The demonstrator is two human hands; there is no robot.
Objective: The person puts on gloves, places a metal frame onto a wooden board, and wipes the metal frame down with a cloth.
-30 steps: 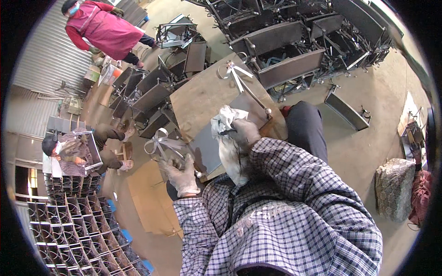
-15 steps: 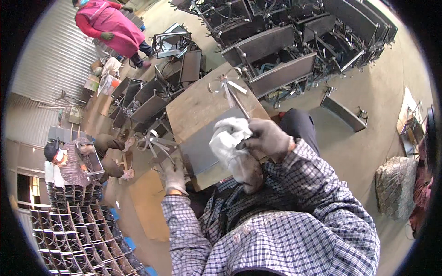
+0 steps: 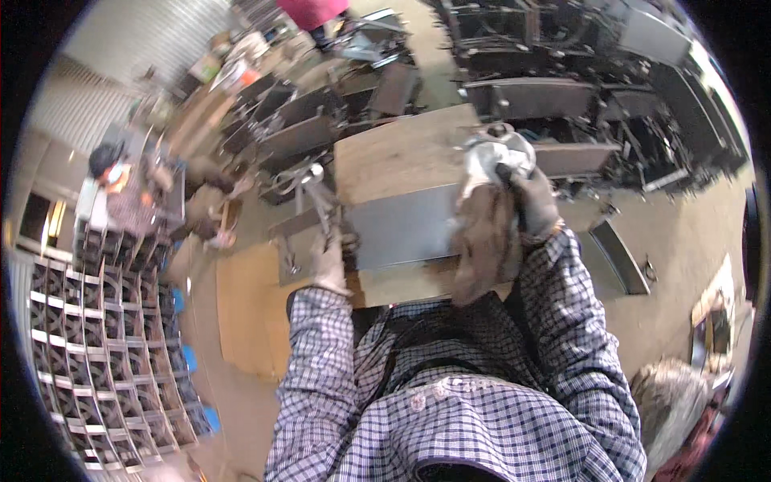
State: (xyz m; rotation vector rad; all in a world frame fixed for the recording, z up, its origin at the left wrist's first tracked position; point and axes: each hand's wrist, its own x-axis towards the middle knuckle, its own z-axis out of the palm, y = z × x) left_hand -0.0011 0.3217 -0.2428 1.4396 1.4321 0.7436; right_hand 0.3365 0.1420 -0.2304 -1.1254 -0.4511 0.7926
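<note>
The left hand point(image 3: 328, 261) grips a grey rectangular metal panel point(image 3: 405, 225) by its left end; the right hand point(image 3: 536, 205) clutches stained white cloth point(image 3: 486, 205).

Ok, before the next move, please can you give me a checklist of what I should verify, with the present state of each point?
1. Cloth is held in the right grip: ok.
2. Left grip is at the left end of the gray panel: ok. How firmly it holds: cannot tell.
3. Panel lies on the wooden board: ok.
4. Cloth is evenly clean: not ok, its lower part looks brown while the top is white.
5. Panel's right end is in good state: cannot tell, the cloth covers it.
6. Person at the left is apart from the board: ok.
</note>
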